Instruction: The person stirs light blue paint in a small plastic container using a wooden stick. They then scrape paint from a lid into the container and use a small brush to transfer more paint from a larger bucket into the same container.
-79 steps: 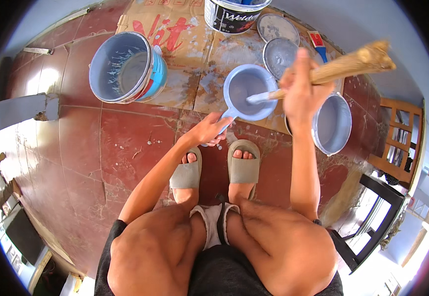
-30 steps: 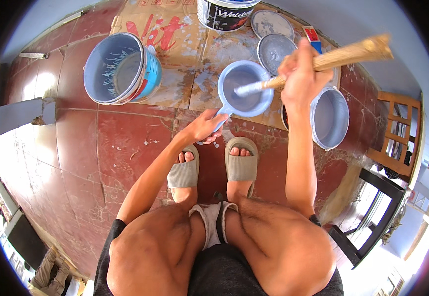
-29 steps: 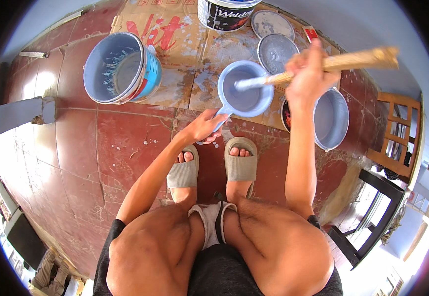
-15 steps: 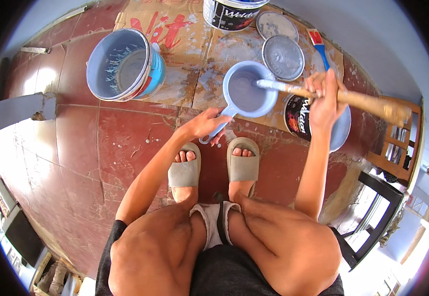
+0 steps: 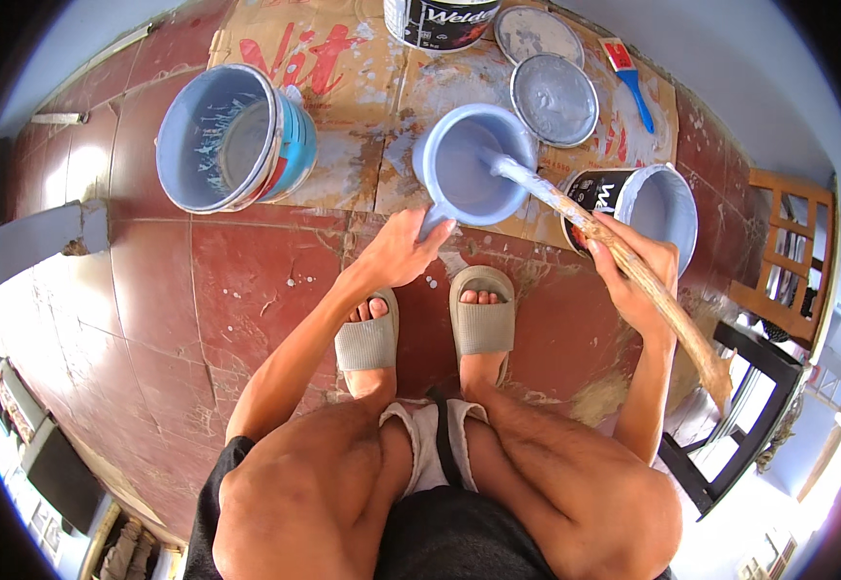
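My left hand [image 5: 404, 247] is closed round the handle of a light-blue dipper [image 5: 427, 155], which holds greyish-blue paint [image 5: 473, 179]. In my right hand [image 5: 633, 275] is a long wooden stick [image 5: 623, 253], gripped near its middle. Its paint-coated end dips into the paint, and its thick bare end slants down to the right. Just beyond my right hand a black-labelled paint bucket [image 5: 674, 208] lies tipped on its side, pale blue inside. Two round lids, a paint-smeared one [image 5: 556, 100] and a duller one [image 5: 539, 37], lie behind the dipper.
Flattened cardboard [image 5: 343, 126] spattered with paint covers part of the red tiled floor [image 5: 265, 290]. A large paint-streaked bucket [image 5: 275, 145] leans at left. Another bucket [image 5: 440, 24] stands at the back, near a blue-handled brush [image 5: 630, 85]. Wooden [image 5: 778, 261] and black [image 5: 764, 387] furniture stands at right.
My right hand has come down toward me, swinging the stick from nearly level to a steep slant within the dipper. The left hand still holds the dipper, which sits slightly further left.
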The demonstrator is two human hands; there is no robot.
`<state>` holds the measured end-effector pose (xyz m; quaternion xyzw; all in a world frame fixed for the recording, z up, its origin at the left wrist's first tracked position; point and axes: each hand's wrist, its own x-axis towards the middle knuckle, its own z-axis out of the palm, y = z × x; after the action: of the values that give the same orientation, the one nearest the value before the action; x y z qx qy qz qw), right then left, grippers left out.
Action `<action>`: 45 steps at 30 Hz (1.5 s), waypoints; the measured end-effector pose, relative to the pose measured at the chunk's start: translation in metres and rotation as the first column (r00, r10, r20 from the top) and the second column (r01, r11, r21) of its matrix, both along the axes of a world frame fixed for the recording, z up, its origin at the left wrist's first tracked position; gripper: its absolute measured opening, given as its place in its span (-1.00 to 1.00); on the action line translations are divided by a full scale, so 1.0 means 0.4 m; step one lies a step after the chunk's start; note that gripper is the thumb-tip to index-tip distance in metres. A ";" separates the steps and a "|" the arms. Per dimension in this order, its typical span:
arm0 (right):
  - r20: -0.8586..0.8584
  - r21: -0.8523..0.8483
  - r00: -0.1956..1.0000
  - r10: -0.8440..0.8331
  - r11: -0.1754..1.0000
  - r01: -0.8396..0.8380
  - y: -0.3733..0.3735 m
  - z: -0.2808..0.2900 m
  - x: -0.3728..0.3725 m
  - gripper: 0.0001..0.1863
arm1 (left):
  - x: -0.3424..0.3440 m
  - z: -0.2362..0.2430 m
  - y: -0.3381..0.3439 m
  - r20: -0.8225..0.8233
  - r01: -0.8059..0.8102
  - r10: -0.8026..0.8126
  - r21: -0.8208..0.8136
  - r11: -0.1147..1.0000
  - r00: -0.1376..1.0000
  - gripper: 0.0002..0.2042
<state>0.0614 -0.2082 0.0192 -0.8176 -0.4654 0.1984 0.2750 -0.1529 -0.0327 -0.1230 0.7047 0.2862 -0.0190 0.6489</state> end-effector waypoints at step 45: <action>-0.329 0.197 0.939 0.104 0.980 -0.040 -0.016 -0.058 -0.059 -0.75 | -0.032 0.044 -0.030 -0.064 -0.098 0.108 0.142 0.985 0.992 -0.71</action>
<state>0.0380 -0.2144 -0.0039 -0.7243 -0.4575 0.3010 0.4188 -0.1657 -0.0446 -0.1054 0.7313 0.3458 0.0096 0.5878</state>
